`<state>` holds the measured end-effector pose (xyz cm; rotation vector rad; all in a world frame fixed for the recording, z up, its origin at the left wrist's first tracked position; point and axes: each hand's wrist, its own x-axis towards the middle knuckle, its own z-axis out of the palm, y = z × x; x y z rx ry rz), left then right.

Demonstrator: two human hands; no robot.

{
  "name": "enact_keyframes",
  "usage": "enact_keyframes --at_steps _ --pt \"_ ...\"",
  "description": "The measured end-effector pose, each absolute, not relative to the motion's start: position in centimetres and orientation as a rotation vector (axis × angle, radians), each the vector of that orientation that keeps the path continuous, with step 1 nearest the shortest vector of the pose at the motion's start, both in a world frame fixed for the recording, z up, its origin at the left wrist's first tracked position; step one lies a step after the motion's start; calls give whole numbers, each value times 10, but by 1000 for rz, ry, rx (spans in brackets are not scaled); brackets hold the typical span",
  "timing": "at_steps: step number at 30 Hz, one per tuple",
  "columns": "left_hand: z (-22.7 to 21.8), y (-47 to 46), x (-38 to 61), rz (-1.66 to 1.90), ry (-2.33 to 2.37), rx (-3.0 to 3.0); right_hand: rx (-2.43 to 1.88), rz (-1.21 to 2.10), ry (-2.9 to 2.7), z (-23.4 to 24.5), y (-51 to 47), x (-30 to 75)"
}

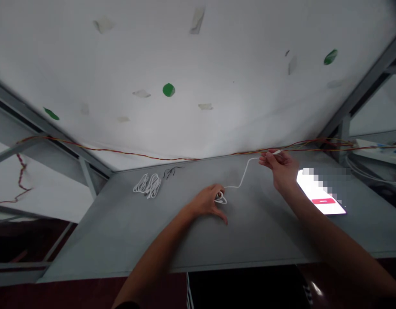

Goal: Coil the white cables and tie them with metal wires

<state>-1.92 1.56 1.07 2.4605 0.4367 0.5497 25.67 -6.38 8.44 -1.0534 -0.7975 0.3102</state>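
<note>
Essentially, everything hangs on the line of the white cable between the two hands: its coiled part is at the left grip, and its free end is at the right grip, farther from the body and off to the right. The long axis of that span runs slantwise, away and rightward; leaving the left fingers it goes nearly level, bends sharply up toward the wall, then levels again into the right fingers. So the left grip is the nearer one to the coil, the right the nearer one to the tip, and the bends suggest slack rather than a taut pull. The right grip pinches the cable between thumb and fingers; in the left, the fingers curl over the coil while the thumb stands well apart, and I cannot tell how firmly the coil is held. Just where the span lifts off the desk is also unclear. Well to the left of both hands lie two bundled cables side by side, with thin black strands just beyond, and a lit screen rests beside the right forearm
</note>
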Motion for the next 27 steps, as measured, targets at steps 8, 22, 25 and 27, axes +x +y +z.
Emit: enact_keyframes --at_steps 8,22,25,27 --pt "31 5 -17 914 563 2137 -1224 585 -998 86 -71 227" --pt "28 -11 0 962 566 1921 -1350 833 -1460 59 -85 170" --pt "22 -14 3 993 510 2095 -1360 742 -1554 54 -89 164" --pt "19 -15 4 1022 502 2183 -1330 714 -1600 52 -90 163"
